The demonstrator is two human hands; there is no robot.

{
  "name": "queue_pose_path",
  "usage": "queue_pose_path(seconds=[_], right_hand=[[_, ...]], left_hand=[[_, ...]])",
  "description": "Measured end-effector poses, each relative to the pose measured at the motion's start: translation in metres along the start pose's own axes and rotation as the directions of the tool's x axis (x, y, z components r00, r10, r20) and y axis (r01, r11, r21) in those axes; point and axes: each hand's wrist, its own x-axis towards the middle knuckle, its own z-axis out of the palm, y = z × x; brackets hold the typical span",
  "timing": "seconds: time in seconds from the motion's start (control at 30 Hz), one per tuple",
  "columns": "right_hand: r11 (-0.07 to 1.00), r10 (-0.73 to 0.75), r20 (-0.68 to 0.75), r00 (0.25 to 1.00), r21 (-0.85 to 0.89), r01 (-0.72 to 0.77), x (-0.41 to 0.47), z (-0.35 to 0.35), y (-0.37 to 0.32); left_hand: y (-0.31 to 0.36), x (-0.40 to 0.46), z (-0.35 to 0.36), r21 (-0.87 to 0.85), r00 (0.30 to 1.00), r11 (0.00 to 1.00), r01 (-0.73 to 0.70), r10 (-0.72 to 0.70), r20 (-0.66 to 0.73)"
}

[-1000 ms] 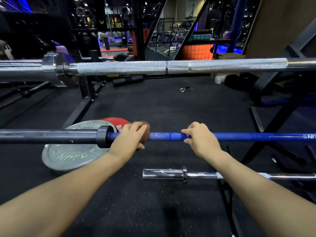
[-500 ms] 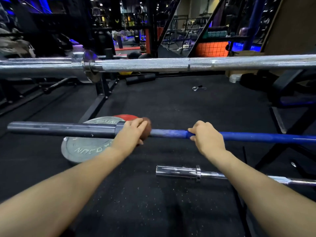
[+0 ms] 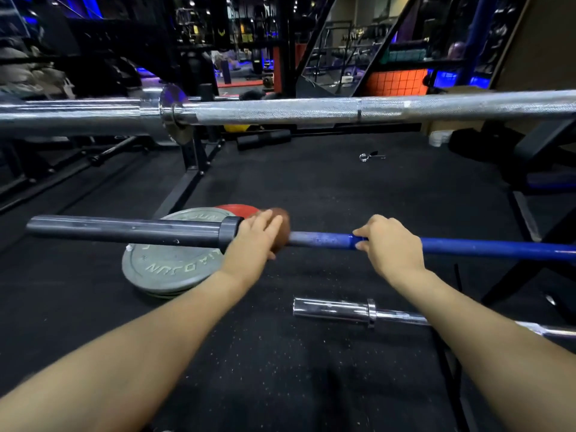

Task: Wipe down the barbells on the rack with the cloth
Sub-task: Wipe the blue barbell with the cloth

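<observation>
A blue barbell (image 3: 327, 240) with a dark grey sleeve (image 3: 124, 229) runs across the middle of the view. My left hand (image 3: 254, 241) grips a brown cloth (image 3: 280, 227) wrapped round the blue shaft, right beside the sleeve's collar. My right hand (image 3: 386, 244) grips the bare blue shaft a little to the right of it. A silver knurled barbell (image 3: 311, 112) lies higher up, across the whole view. A third, chrome barbell (image 3: 358, 313) sits lower, at the right.
Grey weight plates (image 3: 168, 266) and a red plate (image 3: 238, 210) lie on the black rubber floor under the blue bar's left end. A spring collar (image 3: 371, 156) lies on the floor beyond. Black rack legs (image 3: 187, 182) stand at the left and right.
The view has shifted left, showing the whole dark sleeve end. My left hand with the cloth stays at the collar; my right hand keeps its grip on the shaft.
</observation>
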Motion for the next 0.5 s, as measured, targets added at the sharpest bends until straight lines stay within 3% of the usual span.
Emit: queue_pose_path(seconds=[0.1, 0.23, 0.33, 0.5], right_hand=[[1.0, 0.008, -0.013, 1.0, 0.004, -0.008, -0.001, 0.001, -0.003], [0.999, 0.015, -0.02, 1.0, -0.036, -0.016, 0.001, 0.001, -0.004], [0.999, 0.02, -0.017, 1.0, -0.026, -0.02, 0.002, 0.0, -0.002], [0.999, -0.002, -0.026, 1.0, -0.037, 0.001, 0.002, 0.002, 0.0]], left_hand=[[0.014, -0.004, -0.002, -0.001, 0.997, 0.998, 0.06, -0.06, -0.044], [0.063, 0.002, 0.005, -0.016, 0.993, 0.997, -0.079, 0.078, -0.09], [0.044, 0.003, 0.002, 0.011, 0.986, 0.987, -0.161, 0.161, -0.044], [-0.004, -0.006, 0.002, -0.025, 0.997, 0.996, 0.08, -0.08, -0.015]])
